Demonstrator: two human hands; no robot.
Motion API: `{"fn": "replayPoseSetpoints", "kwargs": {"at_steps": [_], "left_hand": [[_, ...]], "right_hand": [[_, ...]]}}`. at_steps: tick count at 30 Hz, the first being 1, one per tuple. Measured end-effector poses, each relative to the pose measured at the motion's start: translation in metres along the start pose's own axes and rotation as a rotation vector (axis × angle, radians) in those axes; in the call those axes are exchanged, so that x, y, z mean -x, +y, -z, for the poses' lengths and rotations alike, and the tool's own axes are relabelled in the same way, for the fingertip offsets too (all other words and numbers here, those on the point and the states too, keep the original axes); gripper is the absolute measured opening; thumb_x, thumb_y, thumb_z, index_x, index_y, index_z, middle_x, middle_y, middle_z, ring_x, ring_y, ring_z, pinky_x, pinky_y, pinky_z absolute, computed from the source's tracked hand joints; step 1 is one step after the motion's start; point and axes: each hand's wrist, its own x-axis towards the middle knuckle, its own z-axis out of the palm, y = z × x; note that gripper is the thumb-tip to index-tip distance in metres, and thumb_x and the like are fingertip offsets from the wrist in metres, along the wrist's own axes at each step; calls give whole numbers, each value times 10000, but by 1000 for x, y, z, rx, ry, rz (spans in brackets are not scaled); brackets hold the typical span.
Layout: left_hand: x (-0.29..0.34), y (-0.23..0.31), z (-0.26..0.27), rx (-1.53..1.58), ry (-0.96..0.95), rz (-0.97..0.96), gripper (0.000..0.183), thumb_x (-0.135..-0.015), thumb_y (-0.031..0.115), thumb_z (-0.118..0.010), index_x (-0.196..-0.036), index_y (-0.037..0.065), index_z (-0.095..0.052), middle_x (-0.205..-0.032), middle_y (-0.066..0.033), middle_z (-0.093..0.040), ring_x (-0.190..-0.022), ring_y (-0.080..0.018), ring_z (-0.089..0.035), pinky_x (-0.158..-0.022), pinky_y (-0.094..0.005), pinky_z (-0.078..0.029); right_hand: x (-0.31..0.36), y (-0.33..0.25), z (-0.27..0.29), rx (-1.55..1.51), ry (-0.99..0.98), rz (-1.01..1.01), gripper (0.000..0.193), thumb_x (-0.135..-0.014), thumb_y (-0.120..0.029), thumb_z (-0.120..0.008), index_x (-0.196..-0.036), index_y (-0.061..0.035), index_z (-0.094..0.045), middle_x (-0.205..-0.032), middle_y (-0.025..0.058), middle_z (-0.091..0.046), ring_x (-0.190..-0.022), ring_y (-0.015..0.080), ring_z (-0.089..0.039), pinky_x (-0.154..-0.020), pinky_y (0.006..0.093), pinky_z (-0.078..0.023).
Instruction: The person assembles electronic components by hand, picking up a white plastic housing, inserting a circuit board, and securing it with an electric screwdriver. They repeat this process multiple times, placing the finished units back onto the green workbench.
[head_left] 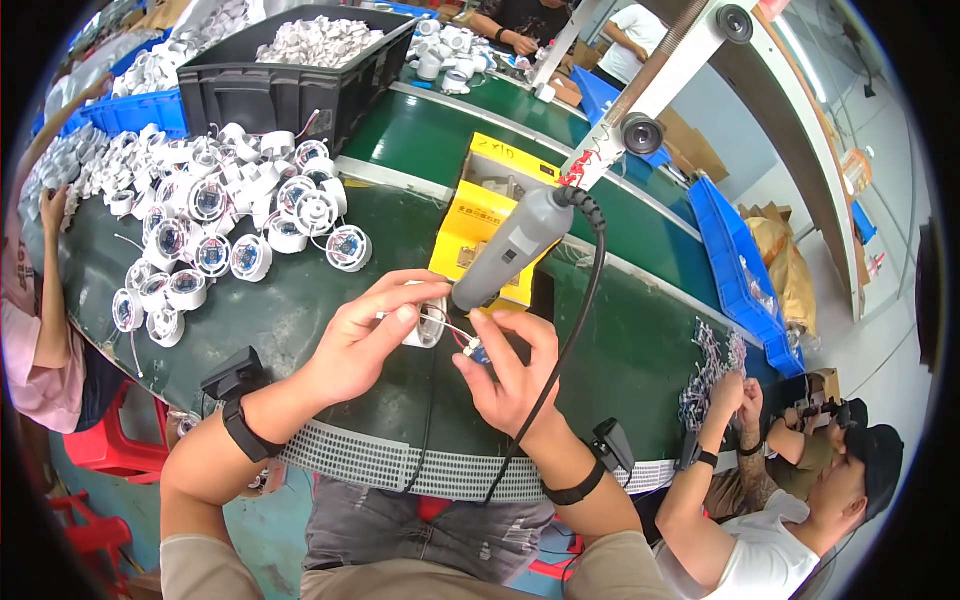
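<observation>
My left hand (372, 328) is closed on a small white plastic housing (427, 332), its thumb and index finger at the near rim. Thin white and red wires run out of the housing toward my right hand (512, 372). Between that hand's thumb and fingers is a small blue circuit board (480, 354) with a white connector (471, 346). Just beyond both hands hangs a grey electric screwdriver (515, 245), tip downward, with its black cable (590, 300) curving past my right wrist. Fingers partly hide the housing and the board.
Many white housings with boards (210, 255) lie piled at left, before a black crate (290, 85) of white parts. A yellow box (470, 215) stands behind the screwdriver. Green conveyor lanes (420, 135) cross beyond. At right, a co-worker's hands (738, 395) handle bundled wires (708, 370).
</observation>
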Motion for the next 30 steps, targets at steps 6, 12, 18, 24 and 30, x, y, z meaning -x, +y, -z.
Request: {"fn": "replayPoseSetpoints", "kwargs": {"at_steps": [6,12,18,24,30], "left_hand": [[0,-6,1,-7,-123,-95,379,-1024,155,-458,-1381,36,-498,-1367,-109,-493,-1222,-193,-498,-1018,-330,-404],[4,4,-8,170,-248,78,545,-1024,230,-454,-1489,3,-284,-1502,-176,-376,-1343,-267,-430,-1108,-406,-344],[7,7,-16,176,-256,95,518,-1042,157,-394,-1517,27,-234,-1487,-161,-386,-1364,-226,-388,-1122,-364,-317],[10,10,-17,97,-256,185,555,-1054,236,-345,-1525,7,-161,-1497,-178,-363,-1372,-268,-380,-1132,-389,-297],[7,13,-15,80,-265,250,555,-1059,238,-333,-1534,17,-150,-1496,-161,-363,-1361,-236,-381,-1126,-364,-296]], "right_hand": [[6,-3,2,-726,-98,-518,205,-891,-116,-697,-1037,27,-699,-898,104,-616,-627,117,-552,-547,222,-455],[-1,-18,2,-918,6,-648,146,-843,17,-708,-988,28,-690,-874,110,-647,-663,139,-618,-560,227,-480],[1,-15,2,-599,14,-429,239,-755,21,-781,-980,-13,-706,-879,101,-651,-728,147,-612,-612,242,-484],[2,-9,0,-498,6,-344,279,-696,-3,-824,-954,-41,-724,-880,79,-625,-751,169,-587,-643,275,-477],[3,-6,-2,-432,-51,-278,307,-667,-23,-839,-951,-49,-725,-913,70,-598,-788,184,-585,-670,299,-486]]}}
